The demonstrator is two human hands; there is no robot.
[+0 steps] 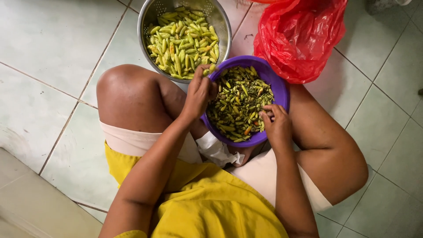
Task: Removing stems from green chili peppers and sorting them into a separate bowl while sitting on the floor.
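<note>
On the tiled floor, far left, a perforated steel colander (220, 26) is filled with smooth, pale green chillies (183, 42). Just right of it, a chilli (210, 69) is pinched in the left hand (199, 93), long axis pointing far-right. Stems in the purple plastic bowl (275, 81) are touched by the right hand (276, 127), fingers curled together. A crinkled red bag (299, 35) is seen far right.

Only packaging I can spot is a red plastic bag (299, 37) sitting on the tiled floor (53, 53) at the top right, just behind the purple bowl (282, 88). It's thin, crinkly and shiny, slumped in a loose heap with its mouth open at the top. No labels, signs or screens anywhere.
</note>
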